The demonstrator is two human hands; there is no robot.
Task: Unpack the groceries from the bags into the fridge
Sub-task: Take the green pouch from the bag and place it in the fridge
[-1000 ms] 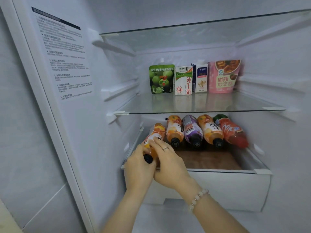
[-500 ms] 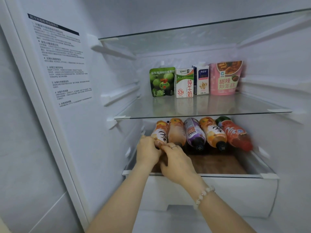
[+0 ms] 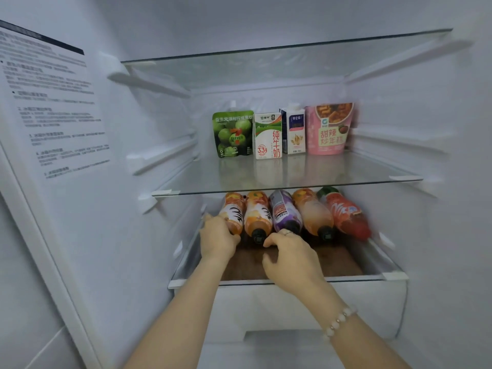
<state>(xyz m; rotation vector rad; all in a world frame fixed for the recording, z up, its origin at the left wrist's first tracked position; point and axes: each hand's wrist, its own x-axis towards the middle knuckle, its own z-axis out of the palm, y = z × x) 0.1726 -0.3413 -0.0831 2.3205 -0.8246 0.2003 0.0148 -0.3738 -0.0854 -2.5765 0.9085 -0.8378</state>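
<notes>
Risk: the leftmost bottle (image 3: pixel 234 213) lies on its side at the left edge of the lower shelf (image 3: pixel 343 262). Released unwedged, we judge it could roll toward the front edge. Our left grip (image 3: pixel 217 237) curls round its cap end. Our right grip (image 3: pixel 288 255), fingers loosely curled, holds nothing, near the purple bottle (image 3: pixel 283 211).

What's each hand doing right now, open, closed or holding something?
Left hand: grips the neck of the leftmost orange bottle.
Right hand: fingers curled at the purple bottle; grip cannot be told.
</notes>
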